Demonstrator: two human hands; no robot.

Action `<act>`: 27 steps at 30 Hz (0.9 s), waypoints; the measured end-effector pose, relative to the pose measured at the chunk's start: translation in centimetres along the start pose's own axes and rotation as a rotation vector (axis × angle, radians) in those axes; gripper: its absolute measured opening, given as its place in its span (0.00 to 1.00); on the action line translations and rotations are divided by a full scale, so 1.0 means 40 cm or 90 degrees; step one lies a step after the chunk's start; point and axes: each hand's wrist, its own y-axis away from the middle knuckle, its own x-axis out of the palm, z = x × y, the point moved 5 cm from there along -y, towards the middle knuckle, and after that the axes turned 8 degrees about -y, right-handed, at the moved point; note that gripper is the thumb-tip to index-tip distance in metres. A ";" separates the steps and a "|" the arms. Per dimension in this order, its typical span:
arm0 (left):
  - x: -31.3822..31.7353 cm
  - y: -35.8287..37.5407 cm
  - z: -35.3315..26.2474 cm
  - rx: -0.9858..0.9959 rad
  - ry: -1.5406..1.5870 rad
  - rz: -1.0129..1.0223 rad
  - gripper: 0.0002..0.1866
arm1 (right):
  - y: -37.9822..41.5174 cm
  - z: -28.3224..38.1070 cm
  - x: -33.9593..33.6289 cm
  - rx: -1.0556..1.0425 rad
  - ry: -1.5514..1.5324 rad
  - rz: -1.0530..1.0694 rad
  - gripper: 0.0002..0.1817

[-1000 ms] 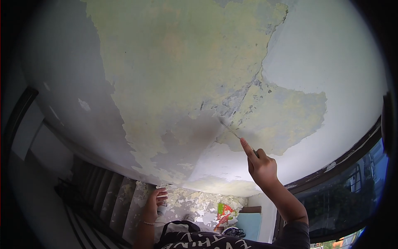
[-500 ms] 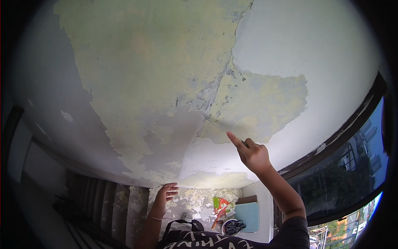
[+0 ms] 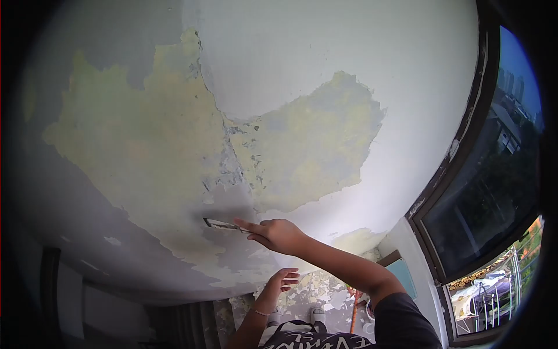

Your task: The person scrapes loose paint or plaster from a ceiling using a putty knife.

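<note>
My right hand is raised to the wall and grips a metal scraper, index finger laid along the handle. The blade's tip rests on the wall at a grey patch below the yellow-green area of stripped paint. White paint still covers the wall above and to the right. My left hand hangs lower down with its fingers loosely spread and nothing in it, wrist wearing a thin bracelet.
A dark-framed window runs down the right side, with buildings and trees outside. Far below, paint flakes litter the floor near a light-blue panel and an orange-handled thing. Dark stair steps lie bottom left.
The view has swung right, bringing the window into view. My right hand moved the scraper down and left, from the cracked seam to the grey patch. The left hand stayed low.
</note>
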 end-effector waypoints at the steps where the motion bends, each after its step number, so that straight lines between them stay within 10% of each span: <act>1: 0.012 0.011 -0.019 0.010 -0.012 0.015 0.26 | 0.000 0.010 0.025 0.007 -0.072 -0.031 0.29; 14: -0.422 0.303 0.273 -0.037 0.232 -0.576 0.20 | 0.222 -0.102 0.284 0.441 -0.642 -0.423 0.17; 27: -0.415 0.213 0.231 -0.037 0.261 -0.443 0.20 | 0.226 -0.148 0.394 0.407 -0.767 -0.476 0.15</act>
